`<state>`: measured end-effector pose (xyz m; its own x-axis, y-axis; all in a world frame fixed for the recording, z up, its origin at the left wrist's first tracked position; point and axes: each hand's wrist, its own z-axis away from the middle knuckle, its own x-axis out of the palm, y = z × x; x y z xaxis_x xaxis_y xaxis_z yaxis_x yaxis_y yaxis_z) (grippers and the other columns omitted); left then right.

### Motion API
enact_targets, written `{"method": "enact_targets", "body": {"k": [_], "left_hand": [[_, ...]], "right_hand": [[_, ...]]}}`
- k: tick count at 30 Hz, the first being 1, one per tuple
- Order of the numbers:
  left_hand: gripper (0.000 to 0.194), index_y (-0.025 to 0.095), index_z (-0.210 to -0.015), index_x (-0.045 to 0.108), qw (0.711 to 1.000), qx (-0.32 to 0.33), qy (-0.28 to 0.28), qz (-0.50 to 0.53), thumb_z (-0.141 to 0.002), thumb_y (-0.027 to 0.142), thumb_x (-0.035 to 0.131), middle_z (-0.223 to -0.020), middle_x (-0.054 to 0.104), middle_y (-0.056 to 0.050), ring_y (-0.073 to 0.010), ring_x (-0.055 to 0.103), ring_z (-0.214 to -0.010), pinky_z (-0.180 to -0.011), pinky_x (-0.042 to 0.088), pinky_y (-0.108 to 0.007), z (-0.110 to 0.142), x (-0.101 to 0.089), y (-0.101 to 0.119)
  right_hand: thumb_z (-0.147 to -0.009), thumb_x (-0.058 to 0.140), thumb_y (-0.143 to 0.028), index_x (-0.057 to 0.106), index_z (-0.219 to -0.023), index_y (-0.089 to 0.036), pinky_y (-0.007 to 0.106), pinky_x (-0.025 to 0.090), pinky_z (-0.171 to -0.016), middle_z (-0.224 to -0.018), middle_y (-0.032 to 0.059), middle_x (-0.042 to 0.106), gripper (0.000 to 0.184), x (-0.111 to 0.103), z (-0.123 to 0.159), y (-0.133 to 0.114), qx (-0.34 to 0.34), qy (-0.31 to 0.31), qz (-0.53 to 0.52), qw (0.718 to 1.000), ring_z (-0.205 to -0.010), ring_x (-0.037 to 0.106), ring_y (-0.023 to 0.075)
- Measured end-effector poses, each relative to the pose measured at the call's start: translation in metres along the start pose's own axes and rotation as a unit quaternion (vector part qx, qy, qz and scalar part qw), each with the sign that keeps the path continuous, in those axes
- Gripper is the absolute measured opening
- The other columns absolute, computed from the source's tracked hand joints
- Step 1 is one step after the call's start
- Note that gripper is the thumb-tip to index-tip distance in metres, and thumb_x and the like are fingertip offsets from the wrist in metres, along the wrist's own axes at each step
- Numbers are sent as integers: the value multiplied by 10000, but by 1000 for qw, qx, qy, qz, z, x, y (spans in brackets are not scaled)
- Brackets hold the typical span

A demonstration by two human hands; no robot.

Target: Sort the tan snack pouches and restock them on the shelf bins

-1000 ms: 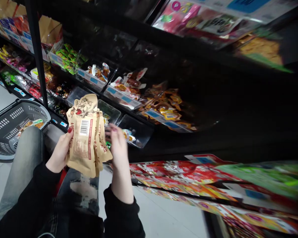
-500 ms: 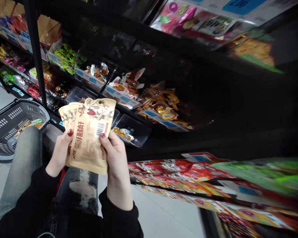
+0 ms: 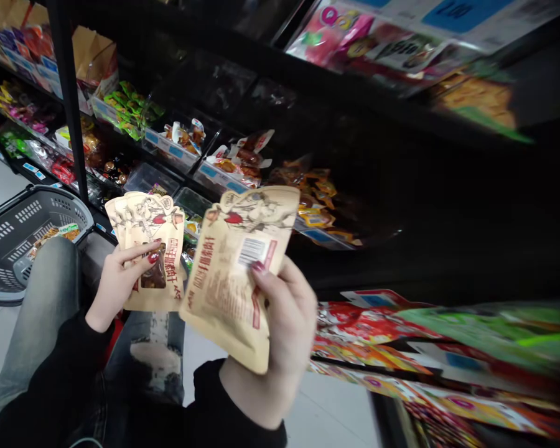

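Note:
My left hand (image 3: 116,280) is closed on a small fanned stack of tan snack pouches (image 3: 161,218), thumb and finger lying across the front one. That front pouch has a dark see-through window, red lettering and a drawn pattern along its top. In my right hand (image 3: 284,317) is a single tan snack pouch (image 3: 228,280) of the same kind, its barcode side facing me and tilted. The thumb presses beside the barcode, while the other fingers go behind the pouch. The two hands are apart, though the pouches' edges overlap slightly in view.
A grey shopping basket (image 3: 32,193) with a few packets inside stands on the floor at the left. Black shelves hold clear bins of wrapped snacks (image 3: 184,137) and orange-brown packets (image 3: 315,199). Hanging rows of red packets (image 3: 354,320) and green bags (image 3: 485,330) fill the lower right.
My right hand has moved right and nearer, drawing one pouch off the stack. My left hand stays nearly in place, its fingers now across the windowed front of the remaining pouches.

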<state>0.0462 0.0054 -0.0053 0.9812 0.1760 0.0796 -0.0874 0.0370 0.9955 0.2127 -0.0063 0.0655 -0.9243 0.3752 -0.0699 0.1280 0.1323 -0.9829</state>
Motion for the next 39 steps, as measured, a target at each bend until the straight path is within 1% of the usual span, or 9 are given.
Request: {"method": "enact_targets", "body": {"k": [3,6,9,13,21,27,31,36,39], "left_hand": [[241,239,-957,777,999,30,24,-30,-737,267,686,-1040,719,-68,-244,625,-1022,-937,470,-370,3,5,1],[211,205,-880,787,998,39,38,-29,-725,301,679,-983,705,-80,-252,617,-981,-920,465,-376,5,9,3],[194,167,-634,727,998,28,61,-4,-699,335,657,-771,671,-58,-235,615,-806,-758,499,-343,4,10,2],[101,155,-583,683,997,-24,44,52,-590,256,691,-700,672,-28,-201,592,-708,-668,483,-301,-1,4,-2],[192,144,-750,729,989,-58,41,128,-582,238,728,-819,736,-59,-251,655,-812,-793,509,-375,0,2,1],[180,148,-773,748,993,-41,49,102,-639,259,702,-826,743,-55,-249,665,-809,-783,524,-373,-1,0,-4],[167,178,-777,768,996,-30,48,70,-627,209,700,-789,742,-30,-237,666,-804,-745,535,-340,-3,-2,-6],[243,220,-873,786,991,-54,-18,117,-635,265,770,-966,760,-53,-237,675,-923,-810,534,-317,-5,-13,-1],[251,235,-809,794,980,-81,-67,170,-569,303,824,-966,763,-67,-231,688,-879,-766,545,-300,-3,-18,2]], "right_hand": [[-768,588,-219,479,-552,-205,411,464,-841,-990,70,562,243,17,21,-17,-166,34,210,963,-973,564,247],[-791,540,-164,597,-701,-197,549,403,-965,-1126,145,542,111,50,36,-17,-239,-18,361,901,-1157,483,333],[-847,513,-209,619,-786,-174,583,400,-984,-1200,179,531,127,65,34,-9,-206,-111,383,894,-1194,473,350],[-844,532,-187,613,-783,-213,470,441,-987,-1284,101,498,105,50,17,-2,-152,-217,277,924,-1228,493,264],[-586,792,-297,523,-1062,-243,409,465,-803,-992,39,621,549,39,5,9,13,-152,223,963,-885,578,226],[-584,779,-296,571,-862,-228,334,423,-702,-738,-26,619,354,43,5,8,35,-180,226,957,-730,544,189],[-695,687,-361,613,-774,-210,314,431,-649,-761,0,670,186,32,2,13,70,-218,113,967,-690,563,180],[-747,632,-455,614,-982,-238,357,480,-758,-996,44,687,321,-14,-26,30,36,-23,-55,998,-861,631,219],[-764,597,-447,575,-996,-234,399,464,-857,-1061,73,649,316,-33,-47,49,-28,109,19,993,-950,610,236]]}}
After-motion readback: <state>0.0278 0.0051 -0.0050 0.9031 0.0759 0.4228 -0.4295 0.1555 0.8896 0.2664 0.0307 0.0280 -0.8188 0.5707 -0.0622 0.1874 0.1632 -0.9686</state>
